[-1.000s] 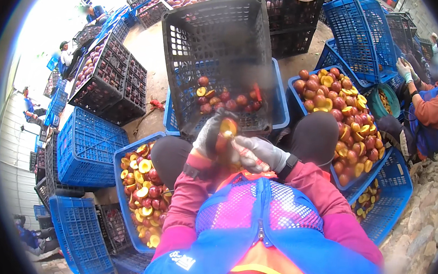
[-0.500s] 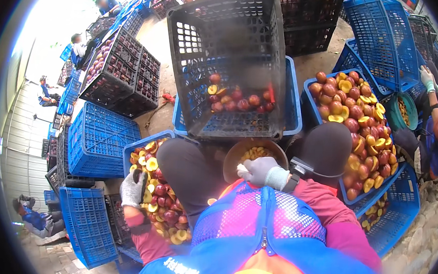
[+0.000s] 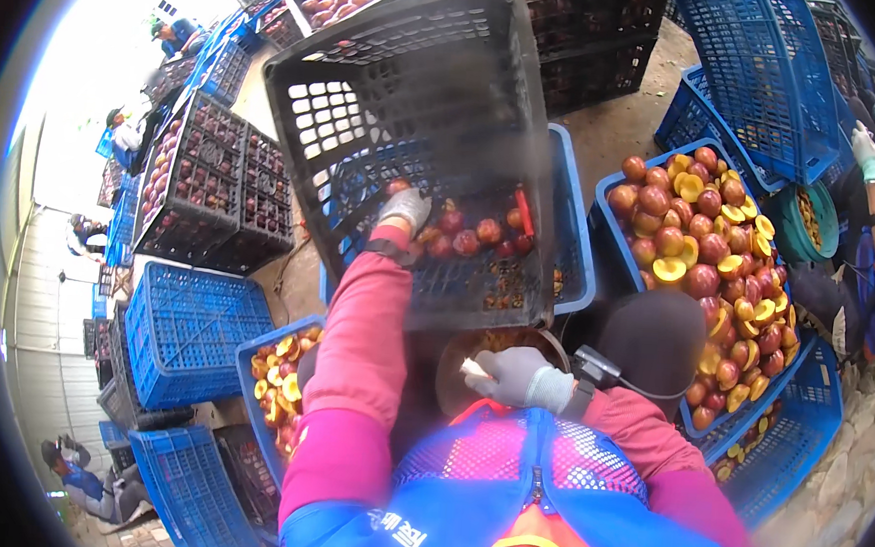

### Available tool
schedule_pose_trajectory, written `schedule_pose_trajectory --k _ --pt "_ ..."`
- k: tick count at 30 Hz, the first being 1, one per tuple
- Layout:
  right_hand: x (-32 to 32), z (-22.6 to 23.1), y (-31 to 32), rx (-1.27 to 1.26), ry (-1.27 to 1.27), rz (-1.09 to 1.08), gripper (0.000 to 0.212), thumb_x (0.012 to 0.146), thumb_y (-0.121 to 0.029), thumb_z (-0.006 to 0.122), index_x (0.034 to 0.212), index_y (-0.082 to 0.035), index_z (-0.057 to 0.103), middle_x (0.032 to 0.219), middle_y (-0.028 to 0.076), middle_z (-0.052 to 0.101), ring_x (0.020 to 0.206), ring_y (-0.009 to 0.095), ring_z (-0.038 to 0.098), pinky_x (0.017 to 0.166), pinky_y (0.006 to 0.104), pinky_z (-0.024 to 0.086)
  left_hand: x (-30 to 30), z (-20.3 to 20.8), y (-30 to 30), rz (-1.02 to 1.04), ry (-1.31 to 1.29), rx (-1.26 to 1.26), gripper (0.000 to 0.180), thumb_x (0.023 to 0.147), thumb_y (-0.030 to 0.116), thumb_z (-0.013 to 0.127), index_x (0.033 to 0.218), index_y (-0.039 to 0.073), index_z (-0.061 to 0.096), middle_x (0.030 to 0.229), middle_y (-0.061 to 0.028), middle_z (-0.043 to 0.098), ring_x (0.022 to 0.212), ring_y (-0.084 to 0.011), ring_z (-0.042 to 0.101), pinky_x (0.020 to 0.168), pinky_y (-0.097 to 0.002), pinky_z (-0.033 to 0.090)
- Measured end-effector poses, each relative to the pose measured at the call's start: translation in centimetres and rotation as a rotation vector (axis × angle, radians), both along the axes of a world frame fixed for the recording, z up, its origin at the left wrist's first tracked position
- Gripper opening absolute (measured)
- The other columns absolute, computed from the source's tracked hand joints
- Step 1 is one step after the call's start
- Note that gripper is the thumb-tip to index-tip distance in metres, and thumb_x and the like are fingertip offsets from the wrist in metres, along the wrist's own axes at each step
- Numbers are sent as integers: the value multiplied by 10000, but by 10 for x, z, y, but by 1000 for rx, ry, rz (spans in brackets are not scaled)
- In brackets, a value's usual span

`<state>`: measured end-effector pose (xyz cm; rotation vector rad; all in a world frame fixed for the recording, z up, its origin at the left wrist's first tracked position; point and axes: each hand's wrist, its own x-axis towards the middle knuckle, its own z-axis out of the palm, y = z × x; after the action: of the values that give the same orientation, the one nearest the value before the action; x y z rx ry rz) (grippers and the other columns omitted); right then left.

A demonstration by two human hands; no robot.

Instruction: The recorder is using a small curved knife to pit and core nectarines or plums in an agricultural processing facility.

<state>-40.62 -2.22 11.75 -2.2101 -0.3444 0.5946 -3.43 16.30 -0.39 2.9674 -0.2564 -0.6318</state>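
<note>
My left hand (image 3: 404,211), in a grey-white glove, reaches into a tilted black crate (image 3: 409,76). Its fingers are curled against a red plum (image 3: 397,186); the palm side is hidden. Several more plums (image 3: 466,242) lie beside it in the crate's lower part. My right hand (image 3: 519,377), also gloved, stays over a round brown bowl (image 3: 452,360) between my knees. It is closed round a small pale object whose light end (image 3: 474,369) sticks out past the fingers; its kind cannot be made out.
The black crate rests over a blue crate (image 3: 579,227). Crates of halved and whole plums stand at my right (image 3: 703,275) and left (image 3: 275,384). Stacked dark crates (image 3: 218,180) and blue crates (image 3: 193,334) stand at left. A co-worker's gloved hand (image 3: 866,154) is at far right.
My left hand has moved from the plum crate at my left, up and forward into the black crate. My right hand stays over the bowl. The view has shifted.
</note>
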Motion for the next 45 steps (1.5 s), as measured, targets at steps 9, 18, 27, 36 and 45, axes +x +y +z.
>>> schedule_pose_trajectory --k 9,18,27,36,45 --pt "34 -28 -16 -82 39 -55 482 1045 -512 577 1111 -50 695 890 214 760 801 437 742 760 550 573 13 -67 -33 190 -83 66 365 1000 232 616 1284 69 777 1364 -224 730 1277 -388 704 1078 -482 560" --pt "22 -26 -4 -54 92 -71 492 1048 -533 555 1132 -67 688 936 231 764 840 453 735 794 567 565 -11 -39 -22 299 5 17 565 966 258 716 1456 3 600 1476 -265 617 1326 -404 656 1075 -486 565" --pt "2 3 14 11 -18 -252 569 1076 -590 483 1257 -80 657 1106 274 771 1066 502 726 948 576 538 -34 -17 68 568 65 -829 643 823 290 933 1324 0 654 1226 -248 735 1117 -416 734 983 -450 597" --pt "-34 71 21 336 -64 -547 464 1135 -451 546 1364 -68 671 923 116 755 780 216 729 741 385 573 -208 84 56 520 596 -2000 331 1000 257 719 1247 41 675 1171 -153 755 1087 -351 748 965 -516 624" --pt "-75 77 60 367 -67 -521 415 1115 -435 592 1269 -64 699 901 92 730 768 199 693 691 369 550 -326 165 79 356 635 -2223 437 1100 367 610 1408 58 597 1325 -143 702 1215 -309 696 1108 -497 537"
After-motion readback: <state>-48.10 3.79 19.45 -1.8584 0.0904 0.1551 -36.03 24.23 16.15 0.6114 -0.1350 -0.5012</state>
